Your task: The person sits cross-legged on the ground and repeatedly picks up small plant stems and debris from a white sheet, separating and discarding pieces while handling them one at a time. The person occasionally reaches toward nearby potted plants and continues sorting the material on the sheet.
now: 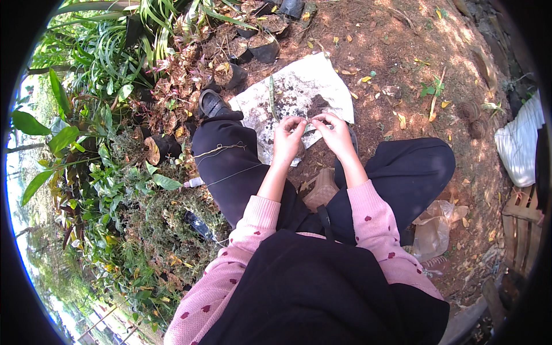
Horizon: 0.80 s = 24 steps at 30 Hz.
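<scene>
Left hand (287, 137) and right hand (335, 133) close together above a white sheet (322, 80) spread on the ground, fingertips of both pinched on something small and thin between them, perhaps a strip of leaf or a bit of twine; too small to tell. Just beyond the fingertips, a dark heap of soil (313, 106) on the sheet. Beyond the left hand, a narrow green leaf cutting (271, 95) lying on the sheet. Left of the left hand, lengths of thin twine (221, 150) draped across the black trouser leg. Farther beyond, black nursery pots (265, 52) among plants.
</scene>
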Each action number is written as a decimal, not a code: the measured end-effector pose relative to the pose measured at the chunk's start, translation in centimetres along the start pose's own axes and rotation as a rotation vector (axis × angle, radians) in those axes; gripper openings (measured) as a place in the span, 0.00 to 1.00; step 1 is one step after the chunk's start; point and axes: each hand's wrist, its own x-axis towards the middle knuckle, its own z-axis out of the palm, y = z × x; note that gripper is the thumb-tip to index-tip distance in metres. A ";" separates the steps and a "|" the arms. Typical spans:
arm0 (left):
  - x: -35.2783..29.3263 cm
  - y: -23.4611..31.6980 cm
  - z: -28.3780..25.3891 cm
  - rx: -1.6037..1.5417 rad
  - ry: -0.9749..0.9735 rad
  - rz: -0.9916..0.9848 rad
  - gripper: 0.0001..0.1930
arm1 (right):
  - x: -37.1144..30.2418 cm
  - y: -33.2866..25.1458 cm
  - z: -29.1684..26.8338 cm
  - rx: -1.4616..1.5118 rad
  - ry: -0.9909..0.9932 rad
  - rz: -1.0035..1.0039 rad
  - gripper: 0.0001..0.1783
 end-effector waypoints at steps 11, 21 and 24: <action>-0.6 2.3 0.3 0.513 -0.006 0.274 0.04 | 0.1 1.0 -0.3 0.048 -0.010 -0.038 0.08; -0.2 1.3 0.1 0.144 -0.015 0.081 0.05 | -0.6 -1.3 -0.3 -0.119 -0.014 -0.052 0.07; -0.2 1.3 0.2 0.120 0.009 0.076 0.06 | -0.3 -0.4 -0.4 -0.052 -0.008 -0.059 0.06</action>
